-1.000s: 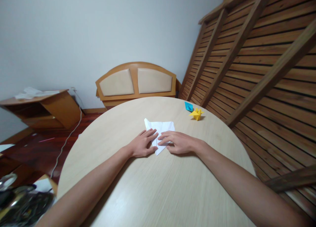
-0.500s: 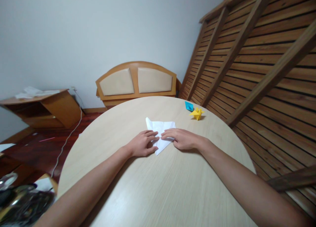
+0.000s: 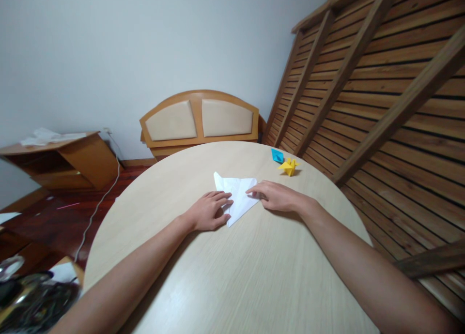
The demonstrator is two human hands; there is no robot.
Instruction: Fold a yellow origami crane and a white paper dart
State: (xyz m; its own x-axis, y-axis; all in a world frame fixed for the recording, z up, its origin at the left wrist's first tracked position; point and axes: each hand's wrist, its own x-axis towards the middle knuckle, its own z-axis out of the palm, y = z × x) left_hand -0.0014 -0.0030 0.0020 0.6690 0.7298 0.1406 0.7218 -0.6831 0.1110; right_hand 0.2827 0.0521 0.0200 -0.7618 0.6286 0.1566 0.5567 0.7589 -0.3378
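One folded white paper [image 3: 237, 198] lies flat on the round worktop [image 3: 232, 276], a triangle-like shape with its long axis running from the far left corner to the near point. Left hand [image 3: 209, 210] presses its near-left edge, fingers flat, not clenched. Right hand [image 3: 276, 197] pins the right corner with fingertips; both touch it. Folds under the hands are hidden. Yellow origami figure [image 3: 289, 166] and blue origami piece [image 3: 277, 155] sit well apart, far right.

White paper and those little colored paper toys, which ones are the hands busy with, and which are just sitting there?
Busy with: white paper, pressed flat by left hand and right hand.

Just sitting: yellow paper figure, blue paper figure, on the round table.
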